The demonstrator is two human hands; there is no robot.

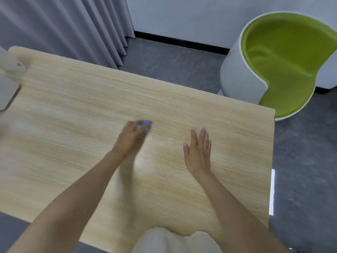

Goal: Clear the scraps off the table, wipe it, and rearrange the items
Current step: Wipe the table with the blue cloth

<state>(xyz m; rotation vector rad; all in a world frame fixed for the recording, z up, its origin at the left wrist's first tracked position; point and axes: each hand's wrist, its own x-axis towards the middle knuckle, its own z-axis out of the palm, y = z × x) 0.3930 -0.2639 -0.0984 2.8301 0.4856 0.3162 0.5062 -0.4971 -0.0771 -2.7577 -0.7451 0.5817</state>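
The light wooden table (73,110) fills most of the head view. My left hand (132,138) is blurred with motion near the table's middle and holds a small purple cloth (146,123) against the surface; only the cloth's far edge shows past my fingers. My right hand (198,150) lies flat on the table to the right of it, fingers straight and together, holding nothing.
A white base and stem of some object (8,83) sit at the table's far left edge, partly out of view. A green and white tub chair (284,57) stands past the table's far right corner. Grey curtains (63,24) hang behind the table.
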